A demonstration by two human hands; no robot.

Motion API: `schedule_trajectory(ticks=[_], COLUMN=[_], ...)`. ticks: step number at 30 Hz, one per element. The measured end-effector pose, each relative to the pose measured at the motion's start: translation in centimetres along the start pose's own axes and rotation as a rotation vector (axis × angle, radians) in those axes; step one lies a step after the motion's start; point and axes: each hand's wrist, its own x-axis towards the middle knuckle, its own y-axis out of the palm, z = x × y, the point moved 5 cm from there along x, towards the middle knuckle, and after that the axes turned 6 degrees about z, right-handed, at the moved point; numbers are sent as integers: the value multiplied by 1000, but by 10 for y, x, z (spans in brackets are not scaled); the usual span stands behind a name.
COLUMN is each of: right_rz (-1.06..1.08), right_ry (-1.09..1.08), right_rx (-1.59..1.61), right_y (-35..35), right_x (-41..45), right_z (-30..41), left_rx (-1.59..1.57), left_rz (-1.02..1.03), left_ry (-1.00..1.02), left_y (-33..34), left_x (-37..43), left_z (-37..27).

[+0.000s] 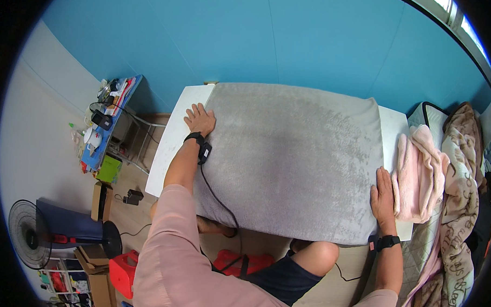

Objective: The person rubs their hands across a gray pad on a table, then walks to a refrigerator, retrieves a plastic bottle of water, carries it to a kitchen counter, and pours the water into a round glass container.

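Note:
A grey plush cloth lies spread over a white table, its near edge hanging at the table's front. My left hand rests flat with fingers apart on the cloth's left edge and the white top. A black strap and a small black device with a cable are on that wrist. Flat at the cloth's right edge lies my right hand, its fingers nearly together, beside a folded pink fleece cloth. A black band circles the right wrist too. Neither hand grips anything.
To the right is a bed with a quilted mattress and a patterned blanket. At left stand a blue side table holding a kettle, a fan, cardboard boxes and a red plastic stool. A blue wall borders the far side.

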Motion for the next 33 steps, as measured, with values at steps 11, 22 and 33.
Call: schedule_trajectory(ticks=[11, 22, 33], right_rz=[-44, -23, -20], right_ry=[-17, 8, 29], right_rx=[38, 127, 121], right_y=[-3, -4, -7], right_x=[3, 1, 2], right_z=[0, 0, -2], left_rx=[-91, -86, -58], left_rz=[67, 248, 219], left_ry=[739, 1043, 1064], left_y=[12, 49, 48], left_x=[-110, -245, -195], left_z=[-264, -509, -485])
